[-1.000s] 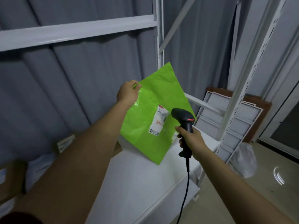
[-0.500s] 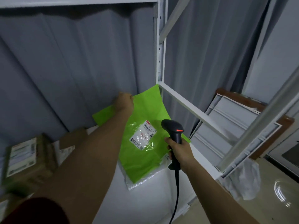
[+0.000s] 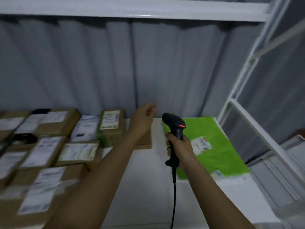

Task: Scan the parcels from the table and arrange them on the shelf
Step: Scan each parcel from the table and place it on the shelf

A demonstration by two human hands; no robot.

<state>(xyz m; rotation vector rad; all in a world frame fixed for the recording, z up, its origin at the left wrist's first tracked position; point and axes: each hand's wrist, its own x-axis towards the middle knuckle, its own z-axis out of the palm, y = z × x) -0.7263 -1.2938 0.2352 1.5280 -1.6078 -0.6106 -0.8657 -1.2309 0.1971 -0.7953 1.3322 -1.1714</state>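
Flat green parcel [image 3: 212, 146], white label up, on shelf [image 3: 148, 187]

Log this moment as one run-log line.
left hand: open, empty | right hand: holds black handheld scanner | green plastic mailer parcel: flat on white shelf

green parcel [image 3: 212, 146] flat on white shelf [image 3: 148, 187]
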